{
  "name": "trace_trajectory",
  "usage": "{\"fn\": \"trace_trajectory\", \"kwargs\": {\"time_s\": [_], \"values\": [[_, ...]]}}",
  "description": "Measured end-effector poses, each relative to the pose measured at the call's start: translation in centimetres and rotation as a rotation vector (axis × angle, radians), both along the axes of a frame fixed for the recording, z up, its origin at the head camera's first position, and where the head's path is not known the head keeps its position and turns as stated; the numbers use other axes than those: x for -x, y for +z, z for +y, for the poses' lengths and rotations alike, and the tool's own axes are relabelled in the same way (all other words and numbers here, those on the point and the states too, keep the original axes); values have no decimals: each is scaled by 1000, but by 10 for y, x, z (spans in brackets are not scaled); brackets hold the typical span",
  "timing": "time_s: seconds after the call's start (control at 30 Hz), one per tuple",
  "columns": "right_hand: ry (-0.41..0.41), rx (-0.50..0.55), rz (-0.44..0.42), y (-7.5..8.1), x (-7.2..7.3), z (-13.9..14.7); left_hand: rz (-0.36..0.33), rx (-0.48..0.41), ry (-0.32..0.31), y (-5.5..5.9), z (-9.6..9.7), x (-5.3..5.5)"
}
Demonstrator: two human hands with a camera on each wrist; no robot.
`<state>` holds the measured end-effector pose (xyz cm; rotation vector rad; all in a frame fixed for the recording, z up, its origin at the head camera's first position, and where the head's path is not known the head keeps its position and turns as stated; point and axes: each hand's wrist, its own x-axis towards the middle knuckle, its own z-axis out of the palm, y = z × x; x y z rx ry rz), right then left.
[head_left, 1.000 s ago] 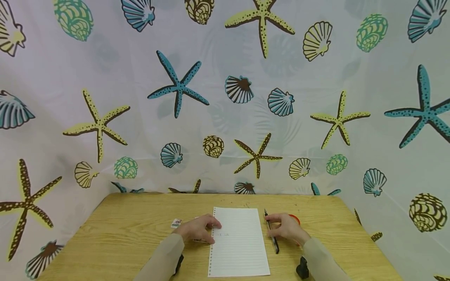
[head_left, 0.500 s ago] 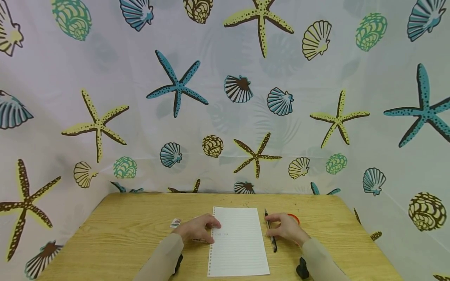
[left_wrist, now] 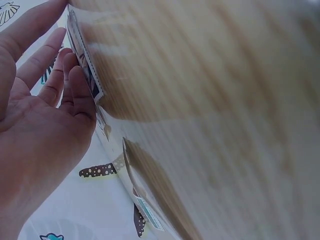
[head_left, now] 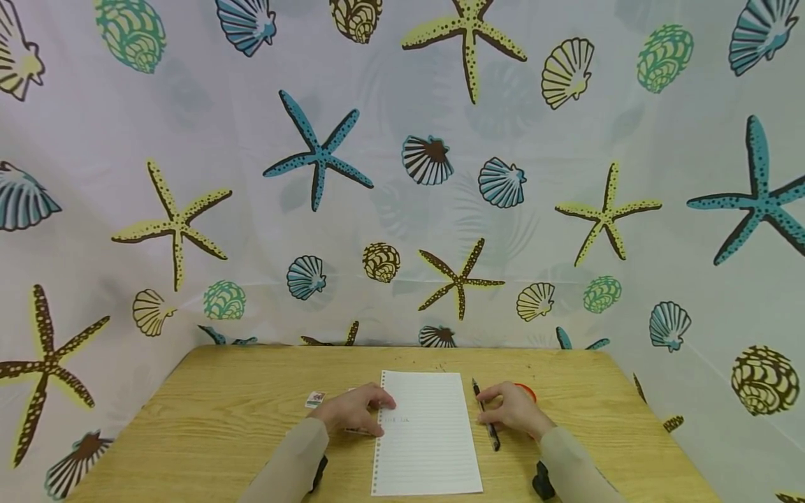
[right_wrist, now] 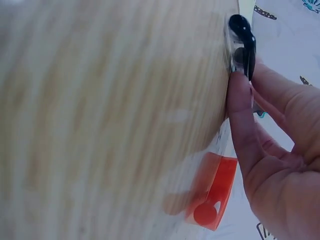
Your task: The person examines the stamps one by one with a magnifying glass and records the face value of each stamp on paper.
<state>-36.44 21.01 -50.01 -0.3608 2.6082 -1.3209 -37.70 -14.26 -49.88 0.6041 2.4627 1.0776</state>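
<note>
A sheet of lined paper (head_left: 429, 447) with punched holes down its left side lies on the wooden table, a short line of faint writing on it. My left hand (head_left: 353, 409) rests at the sheet's left edge, fingers spread and relaxed, the fingertips over the margin. Just right of the sheet, my right hand (head_left: 512, 409) pinches a black pen (head_left: 492, 434) between thumb and fingers. The pen slants, its pointed end toward the back of the table. In the right wrist view the pen's black end (right_wrist: 241, 24) sticks out past the fingers.
Behind the right hand sits an orange-red object (right_wrist: 226, 182), partly hidden in the head view. A small printed piece like a stamp (head_left: 315, 399) lies left of the left hand; another (head_left: 358, 431) shows partly under it. A shell-patterned cloth (head_left: 390, 209) surrounds the table.
The pen has tilted slightly in the right hand: its near end swings a little left, then back right, and its far tip sits slightly lower. The left hand and paper stay put.
</note>
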Motion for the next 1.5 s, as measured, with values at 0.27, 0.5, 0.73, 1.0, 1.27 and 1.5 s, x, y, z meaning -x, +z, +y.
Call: {"fn": "trace_trajectory", "kwargs": {"time_s": [0.27, 0.5, 0.73, 1.0, 1.27, 1.5], "values": [[-24, -20, -11, 4, -2, 0, -12, -1, 13, -1, -1, 0], [-25, -38, -21, 1, -1, 2, -31, -15, 25, -3, -1, -1], [-30, -13, -22, -1, 0, 5, -31, -25, 30, -3, 0, 0], [-19, 8, -6, -2, 0, 7, -23, -15, 21, -2, 1, -1], [-22, 14, -21, -1, -1, 9, -22, -14, 39, 3, 2, -5], [-38, 4, -26, 0, -1, 8, -17, -15, 32, 2, 2, -4]]}}
